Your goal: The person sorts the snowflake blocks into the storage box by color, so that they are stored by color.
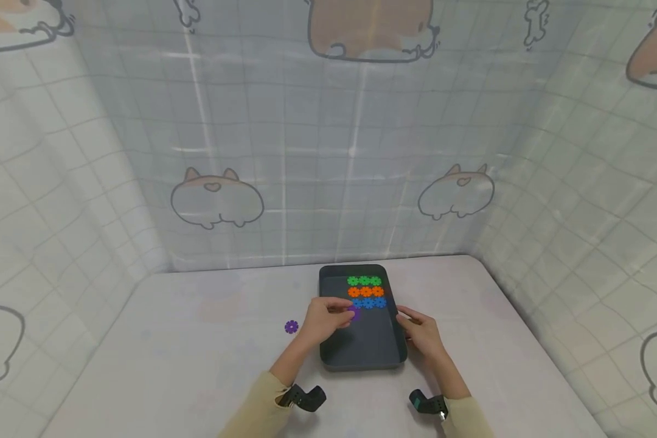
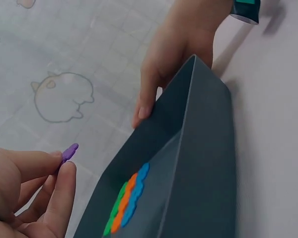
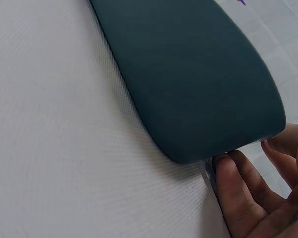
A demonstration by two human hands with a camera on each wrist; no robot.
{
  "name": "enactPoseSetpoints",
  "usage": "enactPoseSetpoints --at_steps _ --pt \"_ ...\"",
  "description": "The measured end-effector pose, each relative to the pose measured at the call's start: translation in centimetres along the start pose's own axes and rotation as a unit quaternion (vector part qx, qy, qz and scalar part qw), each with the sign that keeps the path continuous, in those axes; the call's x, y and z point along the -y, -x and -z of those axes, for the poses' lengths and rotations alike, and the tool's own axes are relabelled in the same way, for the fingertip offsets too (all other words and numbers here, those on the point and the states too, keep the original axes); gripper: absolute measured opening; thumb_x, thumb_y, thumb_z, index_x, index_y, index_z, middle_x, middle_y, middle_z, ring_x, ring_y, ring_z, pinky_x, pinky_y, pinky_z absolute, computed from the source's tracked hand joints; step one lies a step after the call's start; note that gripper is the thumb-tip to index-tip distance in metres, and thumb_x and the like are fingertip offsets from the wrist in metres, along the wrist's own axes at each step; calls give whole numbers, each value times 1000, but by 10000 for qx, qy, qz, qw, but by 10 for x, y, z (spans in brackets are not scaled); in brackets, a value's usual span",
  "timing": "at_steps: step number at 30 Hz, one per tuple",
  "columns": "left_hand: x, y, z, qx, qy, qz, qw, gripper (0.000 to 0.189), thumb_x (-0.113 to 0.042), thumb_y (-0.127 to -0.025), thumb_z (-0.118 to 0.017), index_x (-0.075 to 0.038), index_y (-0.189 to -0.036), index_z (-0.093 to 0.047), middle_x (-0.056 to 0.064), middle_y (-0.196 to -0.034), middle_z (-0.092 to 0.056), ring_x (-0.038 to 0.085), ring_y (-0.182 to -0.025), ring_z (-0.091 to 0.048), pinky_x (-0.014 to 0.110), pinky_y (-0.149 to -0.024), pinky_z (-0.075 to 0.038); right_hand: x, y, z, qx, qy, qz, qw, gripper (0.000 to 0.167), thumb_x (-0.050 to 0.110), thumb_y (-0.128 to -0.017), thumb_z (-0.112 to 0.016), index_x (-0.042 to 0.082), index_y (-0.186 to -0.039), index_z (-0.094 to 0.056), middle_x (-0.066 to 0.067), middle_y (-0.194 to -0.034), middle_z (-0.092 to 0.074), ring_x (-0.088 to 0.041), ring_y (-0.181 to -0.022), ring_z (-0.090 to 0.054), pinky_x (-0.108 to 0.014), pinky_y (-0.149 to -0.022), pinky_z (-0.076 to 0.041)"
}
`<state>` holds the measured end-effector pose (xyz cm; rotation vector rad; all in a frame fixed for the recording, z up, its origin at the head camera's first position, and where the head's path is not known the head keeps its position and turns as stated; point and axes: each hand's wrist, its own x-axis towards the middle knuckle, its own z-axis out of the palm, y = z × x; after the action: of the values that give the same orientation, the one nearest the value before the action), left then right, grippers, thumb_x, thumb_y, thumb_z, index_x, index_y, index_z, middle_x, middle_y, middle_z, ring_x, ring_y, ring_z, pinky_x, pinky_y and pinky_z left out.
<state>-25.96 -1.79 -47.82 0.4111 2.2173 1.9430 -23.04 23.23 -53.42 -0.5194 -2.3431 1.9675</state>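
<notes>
My left hand (image 1: 322, 319) pinches a purple flower-shaped plastic piece (image 2: 69, 151) between thumb and fingertips. In the head view it is above the dark grey tray (image 1: 361, 350), just below the blue row. The tray holds a row of green pieces (image 1: 364, 281), a row of orange pieces (image 1: 365, 292) and a row of blue pieces (image 1: 367, 303). My right hand (image 1: 423, 334) rests with its fingers against the outside of the tray's right wall. No right finger shows inside the tray.
Left of the tray, another purple flower piece (image 1: 291, 326) lies on the white table (image 1: 197, 353). A tiled-pattern curtain with cartoon dogs (image 1: 328, 152) encloses the table at the back and sides.
</notes>
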Motion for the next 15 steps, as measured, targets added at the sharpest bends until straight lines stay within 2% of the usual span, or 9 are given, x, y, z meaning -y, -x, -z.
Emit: enactPoseSetpoints --at_steps 7,12,15 --pt "1 -15 -17 184 451 221 9986 27 -2 -86 -73 9 -110 -69 12 -91 -66 18 -76 -70 28 -69 -58 0 0 1 -18 40 21 10000 40 25 -92 -69 10 -128 -65 -8 -92 -68 -19 -68 -62 -28 -55 -50" --pt "1 -23 -29 233 579 221 9978 26 -1 -87 -72 10 -110 -68 14 -94 -65 28 -80 -70 29 -69 -58 1 0 1 7 4 58 10000 40 24 -92 -68 9 -129 -64 -9 -91 -69 -19 -66 -62 -28 -54 -50" --pt "-1 -27 -35 251 595 288 9975 26 0 -87 -71 10 -110 -68 14 -93 -66 30 -82 -70 29 -69 -58 1 0 0 2 5 77 10000 39 24 -92 -68 10 -128 -65 -10 -92 -69 -19 -67 -62 -28 -54 -51"
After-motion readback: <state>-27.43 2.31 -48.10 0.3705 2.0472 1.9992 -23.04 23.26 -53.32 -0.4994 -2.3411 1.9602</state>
